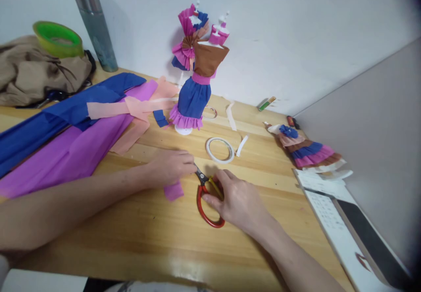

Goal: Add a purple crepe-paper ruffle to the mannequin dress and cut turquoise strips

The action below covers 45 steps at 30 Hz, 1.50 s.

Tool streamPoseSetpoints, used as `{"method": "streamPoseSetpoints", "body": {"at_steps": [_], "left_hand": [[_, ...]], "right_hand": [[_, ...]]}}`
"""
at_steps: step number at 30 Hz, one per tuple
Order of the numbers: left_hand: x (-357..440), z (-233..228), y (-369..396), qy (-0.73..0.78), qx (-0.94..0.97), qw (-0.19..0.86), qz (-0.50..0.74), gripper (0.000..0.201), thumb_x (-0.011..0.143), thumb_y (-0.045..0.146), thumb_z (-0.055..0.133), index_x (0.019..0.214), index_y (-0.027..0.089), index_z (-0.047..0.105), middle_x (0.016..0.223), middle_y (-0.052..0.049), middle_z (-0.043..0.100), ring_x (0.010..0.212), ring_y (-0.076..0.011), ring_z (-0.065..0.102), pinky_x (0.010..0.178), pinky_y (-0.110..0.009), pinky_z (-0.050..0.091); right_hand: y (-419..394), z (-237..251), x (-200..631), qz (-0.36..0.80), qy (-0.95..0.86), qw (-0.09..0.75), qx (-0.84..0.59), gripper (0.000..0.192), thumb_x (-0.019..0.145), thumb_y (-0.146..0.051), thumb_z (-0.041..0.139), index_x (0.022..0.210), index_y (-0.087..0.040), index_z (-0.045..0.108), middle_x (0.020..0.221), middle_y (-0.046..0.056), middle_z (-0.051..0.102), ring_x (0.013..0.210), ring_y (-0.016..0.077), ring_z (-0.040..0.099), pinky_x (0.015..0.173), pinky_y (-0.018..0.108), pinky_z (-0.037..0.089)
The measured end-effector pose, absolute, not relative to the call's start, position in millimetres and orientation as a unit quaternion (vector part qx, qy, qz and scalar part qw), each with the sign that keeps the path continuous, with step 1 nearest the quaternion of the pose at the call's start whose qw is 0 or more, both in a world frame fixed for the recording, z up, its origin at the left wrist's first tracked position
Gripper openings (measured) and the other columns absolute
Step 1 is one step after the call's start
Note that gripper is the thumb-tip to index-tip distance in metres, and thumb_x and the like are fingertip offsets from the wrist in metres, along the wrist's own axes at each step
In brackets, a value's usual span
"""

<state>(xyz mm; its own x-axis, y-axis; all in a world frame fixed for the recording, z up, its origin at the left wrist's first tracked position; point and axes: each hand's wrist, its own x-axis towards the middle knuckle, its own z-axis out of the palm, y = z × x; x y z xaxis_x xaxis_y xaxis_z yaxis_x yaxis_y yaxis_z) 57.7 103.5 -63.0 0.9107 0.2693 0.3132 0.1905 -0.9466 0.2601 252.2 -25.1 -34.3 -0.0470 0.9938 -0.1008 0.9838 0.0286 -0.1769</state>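
Scissors (pixel 210 222) with one red and one yellow handle loop lie low over the wooden table, blades pointing up and left. My right hand (pixel 240 200) is closed on their handles, the thumb at the red loop and the fingers around the yellow one. At the blade end, my left hand (pixel 171 168) has its fingers bent and pressed together; they cover the blade tips, and what they pinch is hidden. A small purple paper piece (pixel 173 191) shows just below that hand. A white-rimmed tape roll (pixel 208 148) lies beyond the scissors.
Two small dress forms stand at the back, the nearer wearing a brown, blue and purple paper dress (pixel 194 97). Blue crepe paper (pixel 19 138) and purple crepe paper (pixel 66 165) spread left. At right lie another layered paper dress (pixel 307 151) and a white board (pixel 325 213). A bottle (pixel 98 33) stands back left.
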Motion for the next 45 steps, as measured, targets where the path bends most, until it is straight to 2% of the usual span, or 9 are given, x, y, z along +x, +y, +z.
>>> {"method": "streamPoseSetpoints", "body": {"at_steps": [5,10,14,21,28,33,35,40,45], "left_hand": [[60,-58,106,0.030,0.987,-0.012,0.157,0.019,0.096,0.016,0.049,0.087,0.017,0.066,0.085,-0.005,0.067,0.078,-0.0193,0.057,0.064,-0.031,0.039],[57,-60,110,0.055,0.988,-0.026,0.143,0.018,0.095,0.015,0.049,0.086,0.016,0.064,0.085,-0.006,0.066,0.080,-0.0191,0.057,0.065,-0.031,0.039],[54,-63,116,0.196,0.946,0.121,0.227,0.018,0.095,0.016,0.048,0.086,0.015,0.064,0.085,-0.005,0.066,0.083,-0.0183,0.059,0.072,-0.030,0.042],[50,-62,136,0.358,0.731,0.474,0.337,0.011,0.081,0.021,0.056,0.072,0.016,0.059,0.072,0.000,0.064,0.068,-0.0114,0.057,0.062,-0.021,0.042],[49,-57,135,0.365,0.682,0.538,0.334,0.011,0.076,0.024,0.059,0.071,0.015,0.057,0.061,0.004,0.056,0.056,-0.0073,0.050,0.053,-0.017,0.037],[51,-56,129,0.332,0.693,0.552,0.323,0.009,0.076,0.018,0.057,0.068,0.014,0.056,0.062,0.001,0.060,0.059,-0.0081,0.055,0.059,-0.020,0.043],[51,-56,125,0.323,0.703,0.552,0.310,0.007,0.076,0.017,0.058,0.070,0.014,0.058,0.062,0.002,0.060,0.058,-0.0086,0.054,0.057,-0.020,0.043],[48,-58,115,0.309,0.719,0.552,0.288,0.007,0.079,0.021,0.060,0.073,0.016,0.062,0.062,0.003,0.059,0.058,-0.0096,0.050,0.053,-0.021,0.038],[51,-66,122,0.290,0.676,0.621,0.270,0.017,0.078,0.032,0.063,0.076,0.016,0.059,0.054,0.003,0.056,0.046,-0.0089,0.049,0.047,-0.021,0.038]], "right_hand": [[-23,-46,251,0.098,-0.710,0.052,-0.695,0.027,0.083,-0.036,0.061,0.101,-0.016,0.059,0.079,0.006,0.067,0.063,0.0227,0.063,0.057,0.029,0.033],[-22,-52,252,0.094,-0.707,0.094,-0.694,0.024,0.083,-0.035,0.059,0.098,-0.017,0.060,0.070,0.004,0.065,0.057,0.0198,0.059,0.055,0.027,0.034],[-21,-51,252,0.098,-0.703,0.104,-0.697,0.020,0.084,-0.036,0.058,0.094,-0.018,0.059,0.067,0.002,0.063,0.053,0.0175,0.056,0.052,0.026,0.033],[-21,-50,252,0.087,-0.709,0.092,-0.693,0.018,0.083,-0.037,0.059,0.084,-0.020,0.054,0.064,0.001,0.061,0.052,0.0167,0.054,0.052,0.026,0.032],[-24,-51,249,0.068,-0.741,0.155,-0.650,0.014,0.085,-0.032,0.059,0.086,-0.019,0.057,0.071,0.003,0.062,0.057,0.0165,0.057,0.054,0.026,0.039],[-24,-53,220,0.093,-0.833,0.200,-0.507,0.031,0.090,-0.024,0.057,0.121,-0.017,0.058,0.106,0.012,0.065,0.092,0.0226,0.064,0.075,0.032,0.051],[-18,-54,210,0.091,-0.852,0.194,-0.477,0.030,0.091,-0.021,0.055,0.120,-0.020,0.061,0.113,0.013,0.064,0.099,0.0231,0.063,0.077,0.032,0.051],[8,-55,215,0.255,-0.776,0.289,-0.499,0.019,0.090,-0.021,0.050,0.077,-0.019,0.064,0.072,0.003,0.061,0.067,0.0153,0.058,0.062,0.026,0.047],[43,-53,232,0.349,-0.634,0.373,-0.581,0.023,0.084,-0.036,0.054,0.069,-0.018,0.057,0.054,-0.003,0.050,0.049,0.0119,0.045,0.047,0.023,0.036]]}}
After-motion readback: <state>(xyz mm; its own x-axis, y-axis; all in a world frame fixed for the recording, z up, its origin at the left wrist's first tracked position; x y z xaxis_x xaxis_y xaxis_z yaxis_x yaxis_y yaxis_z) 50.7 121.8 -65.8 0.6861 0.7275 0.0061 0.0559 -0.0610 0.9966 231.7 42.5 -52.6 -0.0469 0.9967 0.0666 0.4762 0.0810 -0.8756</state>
